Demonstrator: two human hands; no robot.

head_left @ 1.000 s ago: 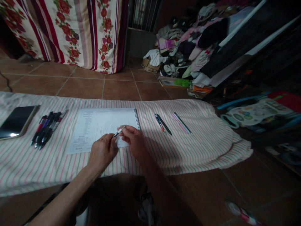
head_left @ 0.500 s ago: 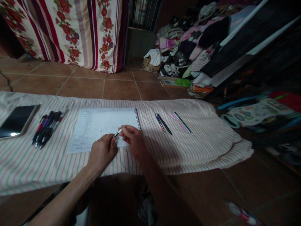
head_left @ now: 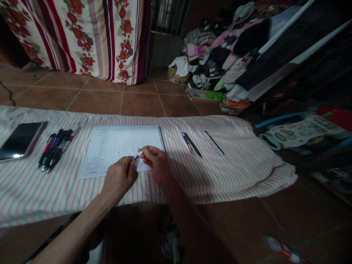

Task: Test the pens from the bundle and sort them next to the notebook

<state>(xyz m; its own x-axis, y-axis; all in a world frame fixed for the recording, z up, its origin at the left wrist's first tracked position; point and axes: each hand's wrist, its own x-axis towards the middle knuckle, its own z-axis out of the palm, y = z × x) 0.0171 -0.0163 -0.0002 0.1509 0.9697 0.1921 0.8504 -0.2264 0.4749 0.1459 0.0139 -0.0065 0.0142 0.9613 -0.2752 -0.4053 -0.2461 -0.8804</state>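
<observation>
Over the near edge of a spiral notebook [head_left: 121,141], both hands hold one slim pen [head_left: 137,155], black and white where it shows. My left hand [head_left: 120,175] is closed round its lower left end, thumb and fingers wrapped. My right hand [head_left: 155,161] pinches the upper right end between thumb and fingertips. The pen slants up to the right; both of its ends are partly hidden by fingers. The notebook page has printed text along its left side and faint pen strokes in the middle.
Right of the notebook lie a dark pen [head_left: 193,145] beside a patterned one, then a pink and dark pen pair [head_left: 214,143]. A bundle of several pens [head_left: 56,150] and a tablet [head_left: 22,141] lie to the left. A striped cloth [head_left: 233,172] covers the table.
Almost nothing differs. Both hands keep their hold on the pen, with only a very slight shift of the right fingers.
</observation>
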